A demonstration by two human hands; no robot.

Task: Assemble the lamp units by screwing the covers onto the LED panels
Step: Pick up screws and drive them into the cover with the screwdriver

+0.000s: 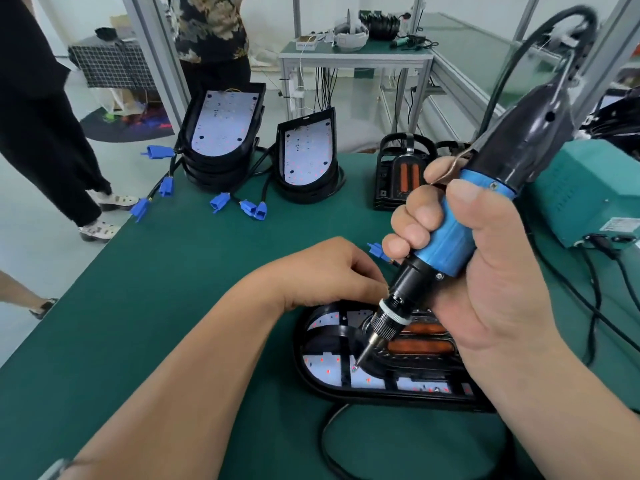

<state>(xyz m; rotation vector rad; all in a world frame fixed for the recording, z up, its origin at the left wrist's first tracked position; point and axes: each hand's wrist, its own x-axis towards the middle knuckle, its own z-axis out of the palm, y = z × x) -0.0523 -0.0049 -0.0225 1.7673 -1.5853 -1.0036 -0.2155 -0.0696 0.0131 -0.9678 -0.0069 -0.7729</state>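
Note:
A lamp unit (332,375) lies flat on the green mat in front of me, its black cover frame over the white LED panel with amber lenses. My right hand (485,271) grips a blue and black electric screwdriver (446,237), tilted, with its bit tip touching a screw (354,368) on the cover. My left hand (329,271) rests at the unit's far edge with curled fingers; what they hold is hidden behind the screwdriver.
Two stacks of LED panels (221,126) (306,154) with blue connectors (252,209) stand at the mat's far side. A stack of black covers (401,174) sits beside them. A teal power box (588,192) is at right with cables. People stand at left.

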